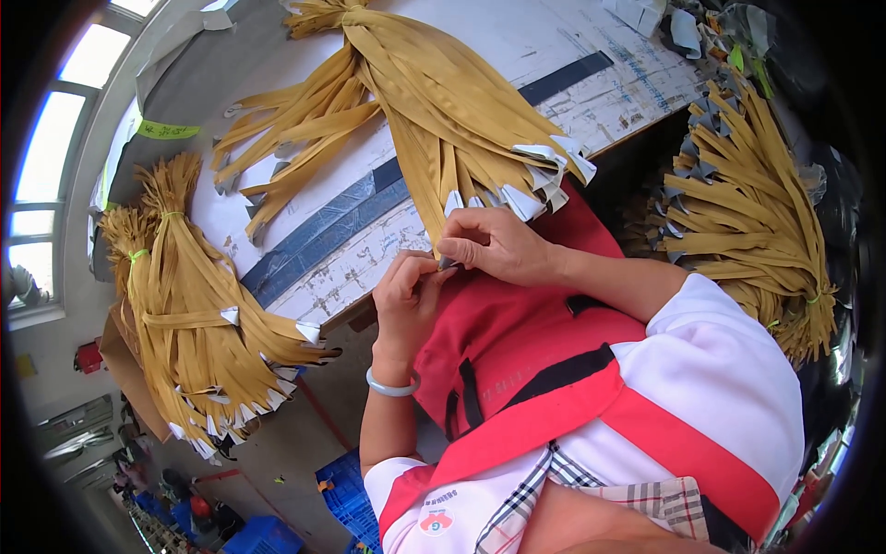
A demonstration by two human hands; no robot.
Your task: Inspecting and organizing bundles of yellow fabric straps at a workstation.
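A big bundle of mustard-yellow fabric strips lies fanned out across the worktable, tied near its far end. Many strips carry white or grey tabs at their loose ends. One strip hangs over the near edge toward my fingers. My left hand is closed in a pinch at a small grey tab on that strip's end. From the right, my right hand pinches the same end between thumb and forefinger. The fingers hide most of the tab.
Tied bundles of similar strips hang over the table's left end. Another bundle lies to the right, beside dark plastic bags. Dark blue tape runs along the worn white tabletop. Blue crates stand on the floor below.
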